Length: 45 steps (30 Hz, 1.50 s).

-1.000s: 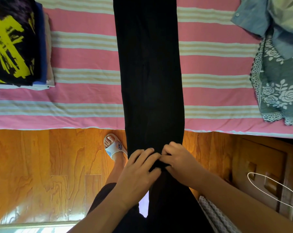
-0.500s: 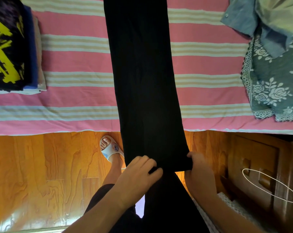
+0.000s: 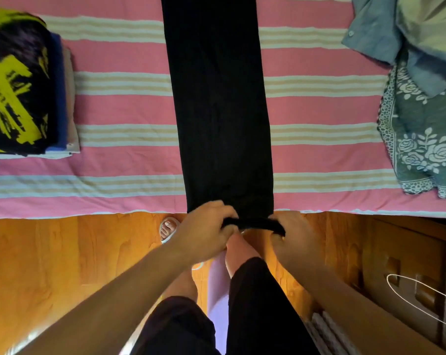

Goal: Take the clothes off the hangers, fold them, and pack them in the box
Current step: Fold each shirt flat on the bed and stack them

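While a long black garment (image 3: 216, 103) lies stretched flat down the middle of a pink striped bed cover (image 3: 124, 111), a person grips its near end at the bed's edge with both hands. The left hand (image 3: 204, 231) has its fingers curled over the bunched hem, thumb beneath; the right hand (image 3: 293, 237) pinches the same rolled edge at its other corner, fingers wrapped round the cloth. Between the hands the hem forms a tight dark band just off the mattress. A stack of folded clothes (image 3: 24, 85), topped by a black-and-yellow piece, sits on the cover at left. Unfolded clothes, a blue shirt (image 3: 375, 32) over a grey-green floral fabric (image 3: 422, 139), lie heaped at right. Wooden floor (image 3: 63, 265) shows below, with a wooden drawer unit (image 3: 409, 265) at right.
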Tool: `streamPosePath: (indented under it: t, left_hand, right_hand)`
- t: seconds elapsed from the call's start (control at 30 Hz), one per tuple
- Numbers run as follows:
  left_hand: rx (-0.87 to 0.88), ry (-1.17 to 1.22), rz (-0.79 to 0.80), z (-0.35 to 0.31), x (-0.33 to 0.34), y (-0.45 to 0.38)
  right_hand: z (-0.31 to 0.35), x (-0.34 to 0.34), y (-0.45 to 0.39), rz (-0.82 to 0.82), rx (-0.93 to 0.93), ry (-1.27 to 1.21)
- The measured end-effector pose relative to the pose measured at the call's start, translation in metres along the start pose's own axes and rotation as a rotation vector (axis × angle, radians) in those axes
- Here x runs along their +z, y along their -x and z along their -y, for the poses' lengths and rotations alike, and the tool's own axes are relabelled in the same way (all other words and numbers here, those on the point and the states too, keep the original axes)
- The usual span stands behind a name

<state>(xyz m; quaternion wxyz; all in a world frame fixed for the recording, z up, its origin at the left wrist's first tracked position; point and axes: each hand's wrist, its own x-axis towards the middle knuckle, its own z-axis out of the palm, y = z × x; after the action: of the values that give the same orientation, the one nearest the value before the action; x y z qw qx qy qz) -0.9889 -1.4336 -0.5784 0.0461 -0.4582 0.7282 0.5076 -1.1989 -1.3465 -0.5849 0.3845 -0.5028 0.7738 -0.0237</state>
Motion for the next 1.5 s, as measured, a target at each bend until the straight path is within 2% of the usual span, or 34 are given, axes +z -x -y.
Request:
streamPosePath:
  t: [0.13, 0.2, 0.27, 0.3, 0.4, 0.47, 0.57, 0.73, 0.83, 0.97, 1.03, 1.13, 1.2, 1.3, 1.37, 1.5]
  left_hand:
    - [-0.132, 0.21, 0.136, 0.019, -0.069, -0.075]
    - [-0.311, 0.477, 0.062, 0.031, -0.093, -0.104]
    - [-0.519, 0.772, -0.07, 0.048, -0.106, -0.115]
    - [-0.588, 0.837, -0.122, 0.057, -0.107, -0.113]
    - [-0.669, 0.877, -0.271, 0.081, -0.085, -0.094]
    - [-0.693, 0.909, -0.329, 0.084, -0.059, -0.077]
    - [-0.716, 0.834, -0.351, 0.077, -0.024, -0.061]
    - [-0.834, 0.751, -0.594, 0.071, -0.007, -0.067]
    - [-0.805, 0.548, -0.622, 0.076, -0.006, -0.075]
    - [-0.564, 0.049, -0.644, 0.078, -0.027, -0.089]
    - [-0.478, 0.009, -0.656, 0.089, -0.051, -0.11]
    - [-0.504, 0.26, -0.698, 0.104, -0.11, -0.159]
    - [-0.51, 0.385, -0.69, 0.107, -0.161, -0.2]
    - [-0.456, 0.509, -0.68, 0.108, -0.231, -0.268]
    - [-0.437, 0.655, -0.646, 0.108, -0.264, -0.311]
    - [-0.501, 1.049, -0.527, 0.094, -0.293, -0.343]
  right_hand:
    - [0.017, -0.053, -0.085, 0.074, 0.091, -0.305]
    - [0.019, -0.062, -0.134, 0.164, 0.11, -0.371]
    - [0.015, -0.06, -0.169, 0.257, 0.216, -0.486]
    - [0.013, -0.058, -0.18, 0.262, 0.257, -0.528]
    - [0.008, -0.05, -0.188, 0.217, 0.3, -0.621]
    - [0.008, -0.041, -0.173, 0.242, 0.311, -0.62]
    - [0.005, -0.018, -0.154, 0.215, 0.299, -0.518]
    - [0.01, -0.003, -0.17, 0.068, 0.226, -0.255]
    - [0.013, -0.002, -0.182, -0.006, 0.255, -0.189]
    - [0.029, -0.007, -0.183, -0.167, 0.225, -0.097]
    - [0.044, -0.019, -0.199, -0.236, 0.206, -0.086]
    - [0.074, -0.047, -0.264, -0.254, 0.143, -0.121]
    - [0.102, -0.076, -0.323, -0.238, 0.127, -0.23]
    - [0.146, -0.109, -0.406, -0.158, 0.145, -0.337]
    - [0.166, -0.12, -0.452, -0.072, 0.167, -0.498]
    - [0.18, -0.13, -0.477, 0.084, 0.156, -0.753]
